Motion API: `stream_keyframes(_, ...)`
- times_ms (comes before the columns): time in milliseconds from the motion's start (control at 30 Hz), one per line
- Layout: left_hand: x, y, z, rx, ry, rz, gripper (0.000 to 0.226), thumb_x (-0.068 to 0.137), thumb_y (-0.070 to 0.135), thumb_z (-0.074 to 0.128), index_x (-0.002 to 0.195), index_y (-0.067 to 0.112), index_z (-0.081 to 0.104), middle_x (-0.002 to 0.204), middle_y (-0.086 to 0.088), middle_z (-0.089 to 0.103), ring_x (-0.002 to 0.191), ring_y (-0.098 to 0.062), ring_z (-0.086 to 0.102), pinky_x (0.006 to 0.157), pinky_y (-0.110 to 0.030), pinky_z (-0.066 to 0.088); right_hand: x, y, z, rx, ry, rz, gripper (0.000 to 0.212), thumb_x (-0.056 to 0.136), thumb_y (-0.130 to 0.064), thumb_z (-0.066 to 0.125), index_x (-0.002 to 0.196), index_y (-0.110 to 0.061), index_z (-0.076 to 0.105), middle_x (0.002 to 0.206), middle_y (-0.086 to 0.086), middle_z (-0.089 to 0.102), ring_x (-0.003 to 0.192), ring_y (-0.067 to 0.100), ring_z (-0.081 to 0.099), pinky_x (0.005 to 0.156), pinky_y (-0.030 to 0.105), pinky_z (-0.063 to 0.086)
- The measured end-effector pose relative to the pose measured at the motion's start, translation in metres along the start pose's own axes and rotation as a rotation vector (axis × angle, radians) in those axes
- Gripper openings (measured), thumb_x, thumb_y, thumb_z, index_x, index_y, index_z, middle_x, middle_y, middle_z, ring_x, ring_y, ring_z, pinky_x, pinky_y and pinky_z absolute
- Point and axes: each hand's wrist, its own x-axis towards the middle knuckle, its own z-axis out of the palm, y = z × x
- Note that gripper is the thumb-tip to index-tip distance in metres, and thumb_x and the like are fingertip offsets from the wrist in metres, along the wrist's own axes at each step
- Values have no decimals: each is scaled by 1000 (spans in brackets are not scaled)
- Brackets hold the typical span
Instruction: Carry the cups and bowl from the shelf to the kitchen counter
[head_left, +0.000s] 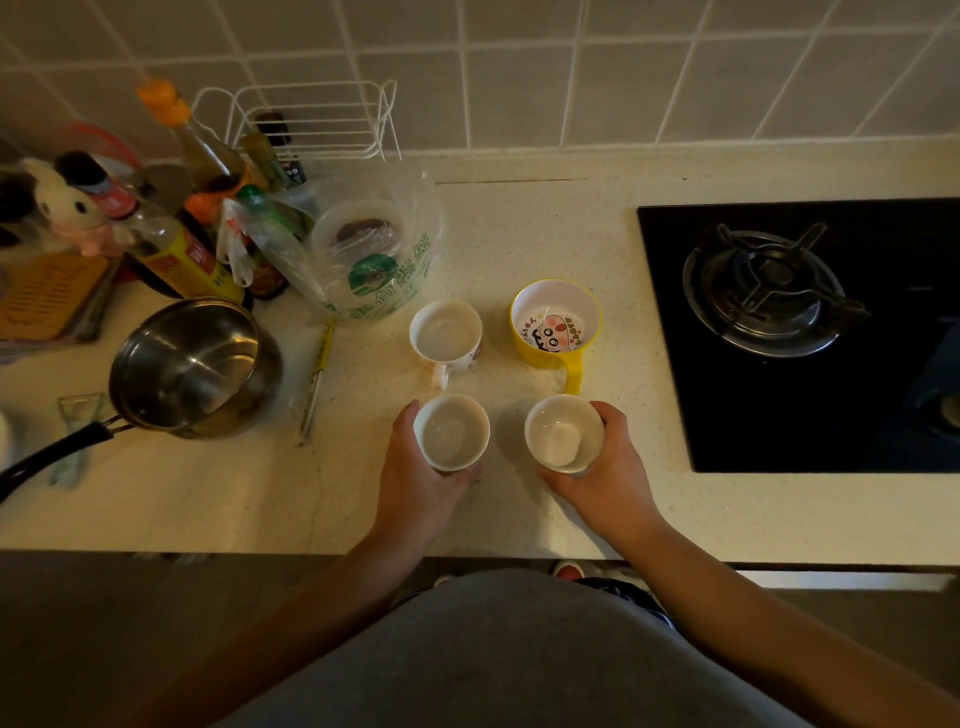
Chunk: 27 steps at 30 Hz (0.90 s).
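Two white cups stand near the front of the speckled kitchen counter. My left hand wraps around the left white cup, and my right hand wraps around the right white cup. Both cups are upright and look empty. Just behind them stand a white mug with a handle and a yellow bowl with a handle and a cartoon print inside; neither is touched.
A steel saucepan with a black handle sits at the left. Behind it are several sauce bottles, a plastic bag holding a container and a white wire rack. A black gas hob fills the right.
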Motion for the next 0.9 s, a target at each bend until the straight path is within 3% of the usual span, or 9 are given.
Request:
stream_keyframes(333,0,-3,3,19,-12,-30,99,60,33,92,140,31,34,135,7,52,123,-11,50,99,-36,46,2,1,5,3,35,8,90,51,-59,82,120,-55,24,106,-50,41,102,-30,42,62,5,36)
stream_keyframes(500,-2,-4,3,-15,-9,-24,98,59,33,92,138,37,34,130,18,48,120,-3,47,92,-21,40,3,6,6,-7,20,11,100,52,-63,79,133,-48,24,113,-55,38,102,-31,42,70,4,34)
stream_keyframes(567,-5,-4,1,-27,-22,-23,100,60,32,92,140,36,32,130,18,46,122,-3,46,95,-24,42,2,8,4,-6,-12,23,113,52,-66,78,144,-40,17,131,-37,45,109,-17,45,85,9,33)
stream_keyframes(633,-11,-4,-5,-38,-67,-86,109,59,34,92,146,33,26,141,10,45,129,-9,45,102,-34,46,0,12,-1,6,-65,42,122,51,-70,77,148,-38,11,145,-13,45,120,-6,39,91,15,31)
stream_keyframes(700,-19,-4,-13,-49,-101,-204,114,60,42,90,148,36,19,149,5,40,133,-14,44,104,-42,46,-6,14,-10,2,-95,51,122,51,-71,77,149,-38,12,149,-8,40,124,-2,38,95,19,33)
stream_keyframes(767,-34,-9,-23,-30,-66,-259,103,64,52,83,146,34,25,139,11,47,122,-8,49,94,-35,50,-16,12,-20,-28,-80,61,114,54,-68,76,147,-36,19,148,-6,41,124,2,42,98,27,38)
stream_keyframes(800,-43,-14,-29,-6,-55,-283,87,67,56,79,140,35,35,127,16,52,111,-3,54,86,-28,51,-22,7,-28,-43,-66,55,107,57,-67,74,146,-33,24,144,-5,44,122,4,45,98,29,41)
stream_keyframes(900,-70,-33,-42,50,-152,-344,27,78,53,70,98,39,57,94,18,65,83,5,61,67,-15,49,-29,-10,-58,57,-44,8,75,66,-58,68,131,-29,45,123,-8,60,105,5,60,91,29,52)
